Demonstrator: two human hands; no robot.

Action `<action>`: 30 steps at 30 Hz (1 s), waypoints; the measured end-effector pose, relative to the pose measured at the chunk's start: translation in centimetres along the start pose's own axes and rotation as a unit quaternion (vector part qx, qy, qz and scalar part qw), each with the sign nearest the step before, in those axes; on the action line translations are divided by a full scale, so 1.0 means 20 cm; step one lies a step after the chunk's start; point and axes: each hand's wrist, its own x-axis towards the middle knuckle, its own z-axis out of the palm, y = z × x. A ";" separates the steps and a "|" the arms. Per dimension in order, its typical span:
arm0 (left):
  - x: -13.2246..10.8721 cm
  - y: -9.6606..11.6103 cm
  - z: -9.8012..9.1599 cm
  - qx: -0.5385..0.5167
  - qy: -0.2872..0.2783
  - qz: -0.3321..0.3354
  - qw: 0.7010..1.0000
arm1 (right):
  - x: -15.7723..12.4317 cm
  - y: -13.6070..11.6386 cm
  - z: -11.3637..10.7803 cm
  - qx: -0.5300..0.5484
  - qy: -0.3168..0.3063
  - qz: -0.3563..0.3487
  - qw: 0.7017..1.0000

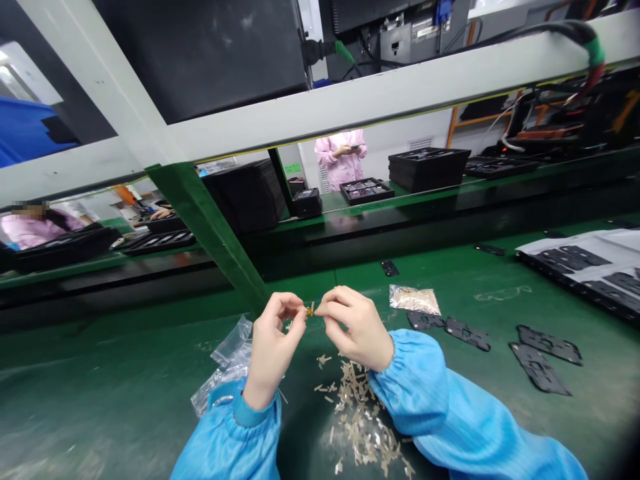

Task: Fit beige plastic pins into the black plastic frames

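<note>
My left hand (274,340) and my right hand (353,327) meet above the green mat, pinching a tiny amber strip (310,311) between their fingertips. Its exact shape is too small to make out. Below my wrists lies a loose heap of small beige strips (359,417), with a few scattered nearer my hands. Beside my left hand is a crumpled transparent plastic bag (231,360). Past my right hand lies a small zip bag of similar strips (415,300).
Several flat black frames (545,345) lie to the right on the green bench (150,347), and a paper-lined black tray (580,263) sits beyond them. Stacked black trays (429,168) stand on the raised shelf behind a green post. A co-worker in a pink smock (341,159) stands beyond.
</note>
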 end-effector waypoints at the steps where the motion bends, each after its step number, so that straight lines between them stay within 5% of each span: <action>1: -0.01 0.01 0.00 0.008 -0.004 0.007 1.000 | 0.00 -0.01 0.00 -0.001 0.005 0.010 1.000; 11: -0.04 0.04 0.01 0.072 -0.021 0.067 0.995 | 0.00 0.00 0.01 0.037 -0.008 0.019 0.999; 17: -0.04 0.04 0.01 0.058 0.006 0.046 0.997 | 0.00 -0.03 0.00 0.028 0.051 0.032 0.998; 23: -0.05 0.04 0.01 0.062 0.002 0.068 0.996 | 0.00 -0.03 0.01 -0.036 0.036 -0.001 0.999; 30: -0.05 0.04 0.01 0.064 -0.005 0.083 0.994 | 0.01 -0.03 -0.01 0.007 -0.010 -0.012 1.000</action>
